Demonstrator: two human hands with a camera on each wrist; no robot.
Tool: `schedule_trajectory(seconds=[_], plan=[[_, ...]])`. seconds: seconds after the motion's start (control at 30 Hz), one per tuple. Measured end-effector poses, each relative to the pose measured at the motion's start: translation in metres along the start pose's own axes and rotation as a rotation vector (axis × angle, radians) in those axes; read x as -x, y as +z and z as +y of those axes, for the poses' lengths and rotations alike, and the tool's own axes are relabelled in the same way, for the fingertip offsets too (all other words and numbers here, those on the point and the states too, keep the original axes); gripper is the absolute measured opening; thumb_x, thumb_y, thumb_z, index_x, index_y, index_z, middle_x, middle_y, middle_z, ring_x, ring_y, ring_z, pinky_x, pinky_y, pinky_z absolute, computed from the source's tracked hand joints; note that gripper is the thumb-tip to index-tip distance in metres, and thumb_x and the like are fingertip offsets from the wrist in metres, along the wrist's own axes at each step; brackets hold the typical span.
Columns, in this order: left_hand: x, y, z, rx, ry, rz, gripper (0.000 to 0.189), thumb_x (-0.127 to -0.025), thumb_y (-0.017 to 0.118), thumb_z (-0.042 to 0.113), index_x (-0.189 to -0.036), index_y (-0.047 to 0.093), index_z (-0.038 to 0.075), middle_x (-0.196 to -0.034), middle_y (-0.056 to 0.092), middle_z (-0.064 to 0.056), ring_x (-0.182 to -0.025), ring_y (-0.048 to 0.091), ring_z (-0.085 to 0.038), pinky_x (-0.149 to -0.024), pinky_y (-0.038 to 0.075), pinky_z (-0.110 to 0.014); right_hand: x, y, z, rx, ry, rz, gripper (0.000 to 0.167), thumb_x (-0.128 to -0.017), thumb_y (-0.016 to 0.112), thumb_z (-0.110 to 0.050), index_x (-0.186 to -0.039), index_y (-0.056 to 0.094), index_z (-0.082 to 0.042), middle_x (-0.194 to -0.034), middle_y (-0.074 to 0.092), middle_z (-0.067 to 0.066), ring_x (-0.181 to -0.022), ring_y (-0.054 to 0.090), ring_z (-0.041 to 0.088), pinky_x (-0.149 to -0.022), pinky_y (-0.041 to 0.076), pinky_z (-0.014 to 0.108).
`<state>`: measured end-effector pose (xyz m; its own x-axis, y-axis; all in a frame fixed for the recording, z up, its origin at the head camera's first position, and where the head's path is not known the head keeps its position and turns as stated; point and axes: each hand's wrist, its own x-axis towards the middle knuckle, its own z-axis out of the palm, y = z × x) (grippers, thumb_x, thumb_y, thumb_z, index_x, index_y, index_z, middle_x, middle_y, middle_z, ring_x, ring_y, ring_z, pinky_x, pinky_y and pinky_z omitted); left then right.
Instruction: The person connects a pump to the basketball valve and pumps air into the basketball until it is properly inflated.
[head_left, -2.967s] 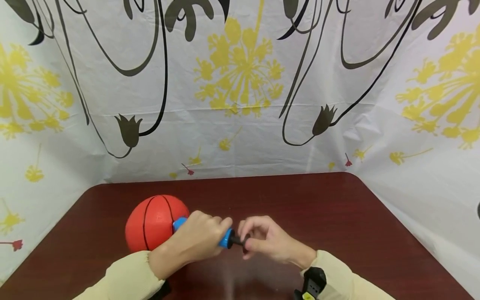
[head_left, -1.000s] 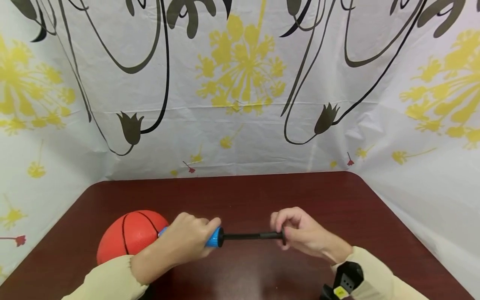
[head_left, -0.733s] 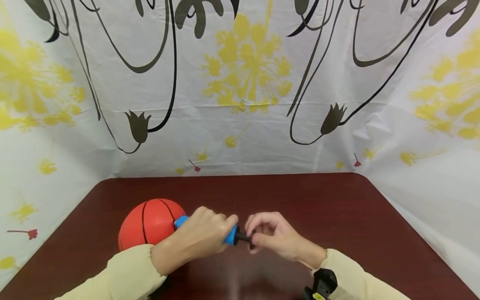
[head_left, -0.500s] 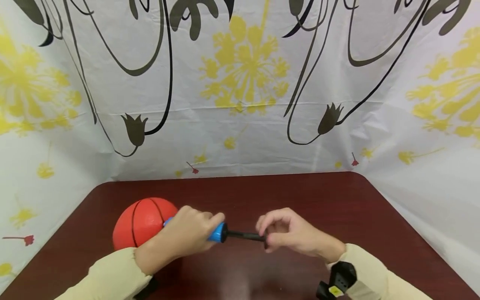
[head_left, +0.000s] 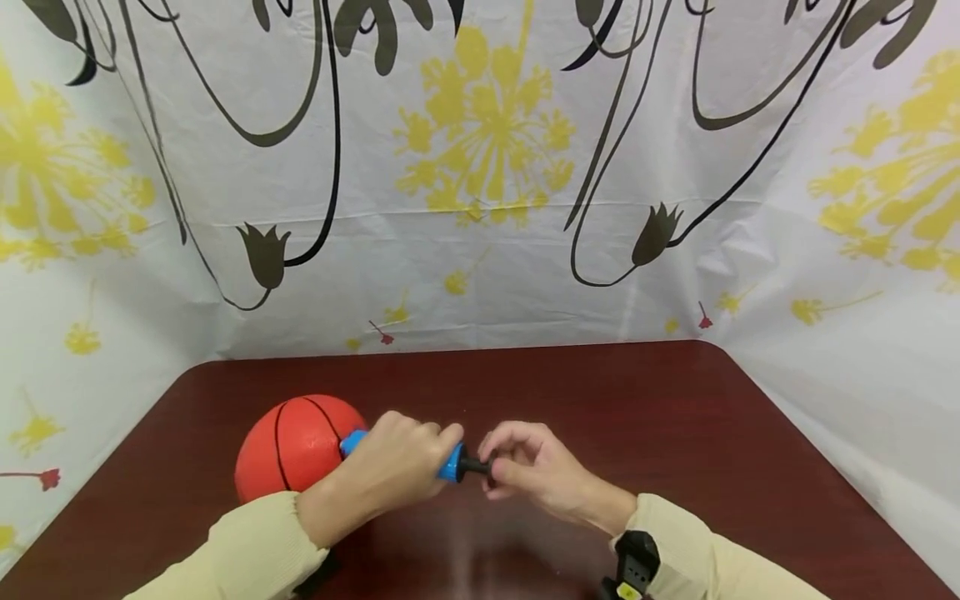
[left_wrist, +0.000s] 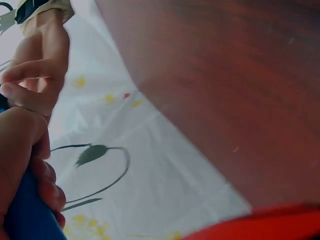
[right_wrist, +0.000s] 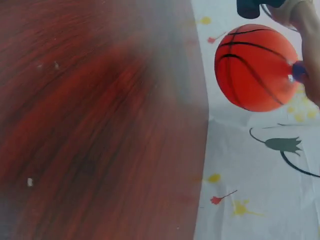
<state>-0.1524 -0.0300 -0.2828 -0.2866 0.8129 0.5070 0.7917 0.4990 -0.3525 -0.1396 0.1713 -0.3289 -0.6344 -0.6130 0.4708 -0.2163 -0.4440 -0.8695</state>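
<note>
In the head view my left hand [head_left: 390,462] grips the blue barrel of a hand pump [head_left: 452,463], which lies roughly level above the table. At the pump's left end sits a red ball with black seam lines [head_left: 296,446], and the blue nose meets its side. My right hand [head_left: 543,471] pinches the black handle at the other end, with only a short piece of the black rod showing. The left wrist view shows left fingers [left_wrist: 47,187] curled round the blue barrel. In the right wrist view the blue tip touches the ball [right_wrist: 257,70].
A dark red-brown table [head_left: 600,400] with rounded far corners lies below the hands. White cloth [head_left: 480,275] printed with yellow, grey and red flowers hangs behind it and along both sides. A black device [head_left: 636,562] is strapped to the right wrist.
The right hand has moved back and forth along the pump's line. Since half a second ago it has come left, and the long stretch of black rod has slid into the barrel.
</note>
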Motion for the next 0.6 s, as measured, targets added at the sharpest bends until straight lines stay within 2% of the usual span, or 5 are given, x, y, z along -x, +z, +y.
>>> schedule_trajectory(seconds=[0.13,0.27,0.37,0.47,0.6], plan=[[0.009,0.0,-0.005,0.038,0.029,-0.031,0.03,-0.065,0.071,0.027,-0.071,0.045,0.012,-0.046,0.031,0.007,-0.036,0.026,-0.004,-0.035,0.021,-0.018,0.01,-0.005,-0.012,0.016,0.055,-0.028,0.015,-0.088,0.051,-0.008,-0.1,0.059,-0.01,-0.091,0.058,-0.001,-0.079,0.059,0.008,-0.066,0.049,0.023],[0.025,-0.005,-0.017,0.034,0.007,-0.005,0.037,-0.059,0.075,0.029,-0.076,0.047,0.011,-0.048,0.04,0.006,-0.036,0.035,-0.006,-0.034,0.026,-0.018,0.021,-0.015,-0.027,-0.107,0.049,-0.1,0.016,-0.09,0.047,-0.006,-0.102,0.057,-0.007,-0.098,0.053,0.003,-0.083,0.058,0.01,-0.067,0.048,0.021],[0.032,-0.008,-0.021,0.019,-0.007,0.025,0.039,-0.055,0.076,0.025,-0.073,0.045,0.011,-0.047,0.037,0.006,-0.035,0.034,-0.006,-0.034,0.024,-0.018,0.026,-0.016,-0.029,-0.166,0.02,-0.137,0.016,-0.09,0.046,-0.005,-0.102,0.056,-0.005,-0.097,0.051,0.003,-0.083,0.056,0.009,-0.067,0.047,0.019],[0.028,-0.008,-0.015,0.014,0.008,0.043,0.033,-0.055,0.072,0.019,-0.067,0.042,0.011,-0.045,0.031,0.007,-0.034,0.03,-0.007,-0.034,0.022,-0.02,0.018,-0.011,-0.02,-0.084,-0.055,-0.193,0.01,-0.087,0.05,-0.003,-0.096,0.052,0.002,-0.092,0.05,0.006,-0.083,0.055,0.009,-0.064,0.05,0.024],[0.011,-0.006,0.0,0.051,0.039,-0.011,0.027,-0.061,0.067,0.016,-0.062,0.039,0.013,-0.045,0.026,0.007,-0.036,0.024,-0.005,-0.035,0.019,-0.019,0.0,-0.002,-0.004,0.116,-0.185,-0.241,0.016,-0.084,0.054,-0.003,-0.088,0.045,0.009,-0.081,0.045,0.019,-0.077,0.053,0.011,-0.055,0.051,0.035]])
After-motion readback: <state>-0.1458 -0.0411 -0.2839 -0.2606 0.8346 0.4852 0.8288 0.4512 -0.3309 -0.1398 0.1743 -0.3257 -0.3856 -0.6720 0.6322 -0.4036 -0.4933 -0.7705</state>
